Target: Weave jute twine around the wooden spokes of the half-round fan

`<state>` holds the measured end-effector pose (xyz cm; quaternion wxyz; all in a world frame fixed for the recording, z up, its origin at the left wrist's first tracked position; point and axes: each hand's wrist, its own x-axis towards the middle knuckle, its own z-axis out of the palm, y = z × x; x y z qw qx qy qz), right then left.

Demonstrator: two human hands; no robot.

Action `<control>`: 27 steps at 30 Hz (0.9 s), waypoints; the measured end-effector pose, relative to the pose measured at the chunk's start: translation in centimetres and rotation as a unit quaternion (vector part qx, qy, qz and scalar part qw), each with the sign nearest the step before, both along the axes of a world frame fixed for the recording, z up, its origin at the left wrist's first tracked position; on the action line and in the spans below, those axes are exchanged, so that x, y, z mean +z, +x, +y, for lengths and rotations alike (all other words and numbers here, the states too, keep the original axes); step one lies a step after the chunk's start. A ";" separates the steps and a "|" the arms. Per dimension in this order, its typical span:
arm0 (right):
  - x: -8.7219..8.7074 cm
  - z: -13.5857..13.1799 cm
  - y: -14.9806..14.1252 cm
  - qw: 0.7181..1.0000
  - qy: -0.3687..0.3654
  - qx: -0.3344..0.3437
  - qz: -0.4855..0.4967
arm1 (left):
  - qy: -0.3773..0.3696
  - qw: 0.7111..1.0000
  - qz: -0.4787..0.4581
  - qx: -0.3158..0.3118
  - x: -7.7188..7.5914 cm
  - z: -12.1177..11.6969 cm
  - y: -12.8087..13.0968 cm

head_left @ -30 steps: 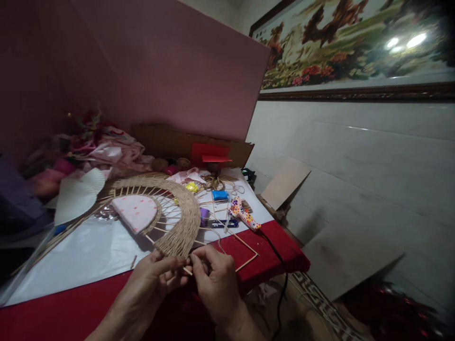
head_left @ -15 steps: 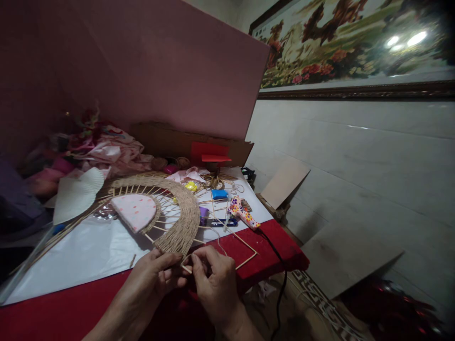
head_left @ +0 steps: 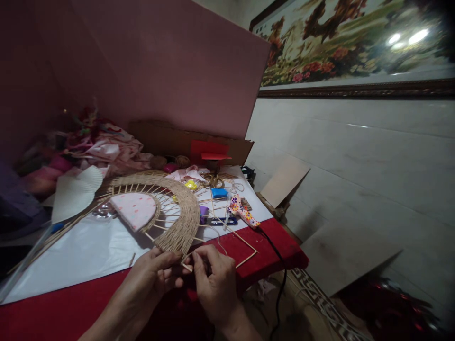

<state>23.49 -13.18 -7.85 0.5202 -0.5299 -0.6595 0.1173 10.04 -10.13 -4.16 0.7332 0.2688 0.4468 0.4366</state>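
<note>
woven fan, coarse tan twine in a half-ring over thin wood sticks w/ a padded pink-dotted half-disc, lay over the white sheet. long axis ran far l. to nr r., curve bulging away & r. l hand pinched its nr end; r hand pinched a thin strand there.

left hand: just beside right hand, fingers curled inward | right thumb: pinched against forefinger | left forearm: slanted toward right hand
</note>
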 end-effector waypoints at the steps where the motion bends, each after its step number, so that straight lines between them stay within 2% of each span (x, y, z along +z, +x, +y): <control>1: 0.0 0.0 0.0 1.000 0.001 -0.002 -0.002 | -0.002 1.000 0.001 0.003 0.1 0.0 0.0; 13: 0.0 0.2 0.0 1.000 0.008 -0.016 -0.019 | -0.014 0.999 0.032 0.028 0.3 0.2 0.5; 19: -0.1 0.2 0.0 1.000 -0.001 -0.011 -0.012 | -0.005 0.998 0.042 0.047 -0.2 0.3 0.5; 27: -0.1 0.3 0.2 1.000 -0.015 -0.001 -0.024 | 0.011 0.998 0.051 0.028 -0.2 0.3 0.4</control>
